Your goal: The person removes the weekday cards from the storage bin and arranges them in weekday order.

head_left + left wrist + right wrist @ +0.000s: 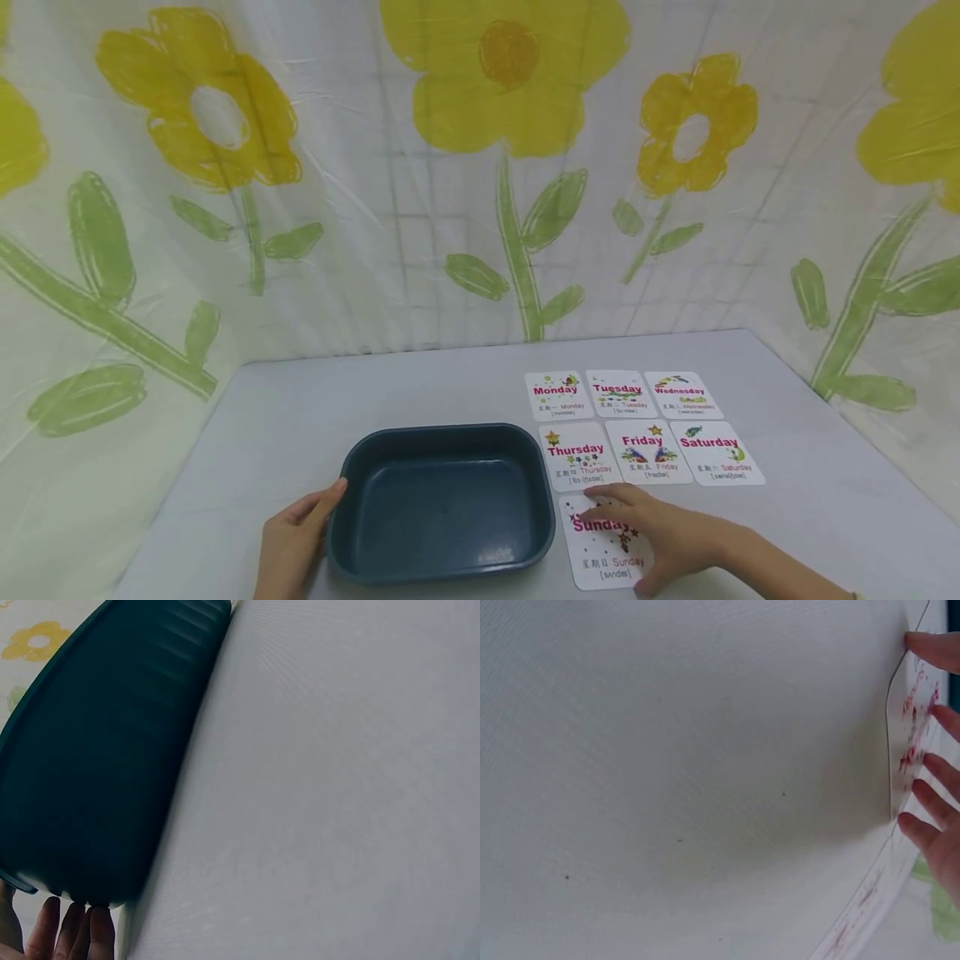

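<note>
A dark blue-green plastic basin (442,571) sits on the white table, its inside bare. My left hand (296,537) holds its left end, thumb at the rim and the other fingers against the outer wall, as the left wrist view also shows. To the basin's right lies a white "Sunday" card (600,562). Over that card my right hand (660,529) is spread, fingertips on or just above its print and thumb by its lower right corner. In the right wrist view the fingers (941,802) are apart along the card; whether they press it cannot be told.
Above the Sunday card lie two rows of day cards: Monday (558,406), Tuesday (621,403) and Wednesday (684,402), then Thursday (573,475), Friday (651,471) and Saturday (723,468). A flower-printed curtain (352,250) hangs behind the table (247,450).
</note>
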